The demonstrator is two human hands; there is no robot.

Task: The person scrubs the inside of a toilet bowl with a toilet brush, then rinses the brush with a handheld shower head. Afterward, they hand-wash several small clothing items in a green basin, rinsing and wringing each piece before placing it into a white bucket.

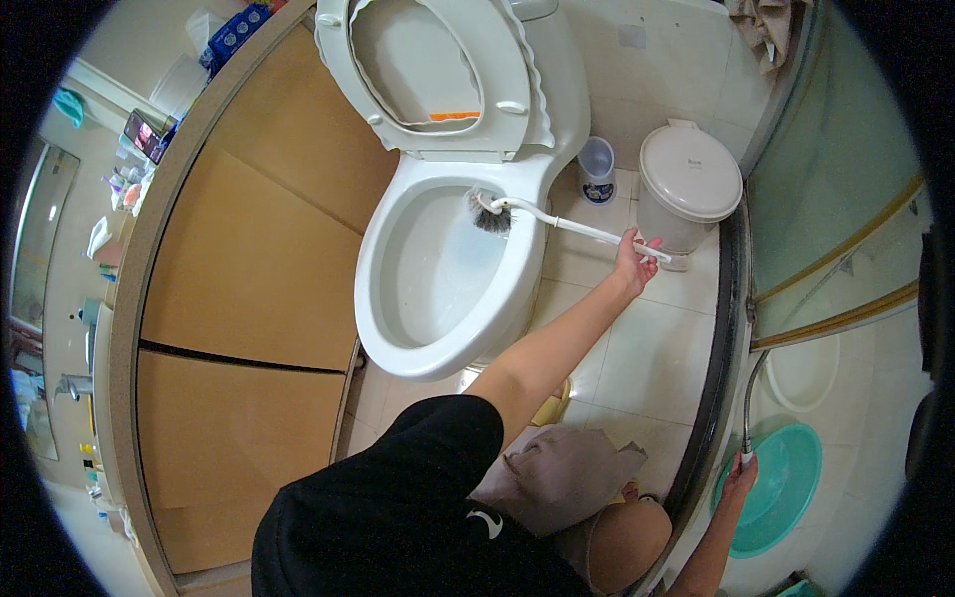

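My left hand point(636, 263) is closed around the white handle of a toilet brush point(589, 230). The brush's grey bristles are over the back right rim of the white toilet bowl point(373, 298). The toilet seat point(492, 82) and lid stand raised. At the lower right, my right hand point(740, 477) grips the white end of a flexible metal shower hose point(748, 395), over a green plastic basin point(783, 492). What lies beyond that grip is hard to make out.
A brush holder point(597, 172) and a lidded white bin point(690, 175) stand right of the toilet. A dark raised sill point(716, 358) and a glass shower door point(828, 186) lie at the right. Wood-coloured cabinet doors point(254, 246) run along the left, under a cluttered counter.
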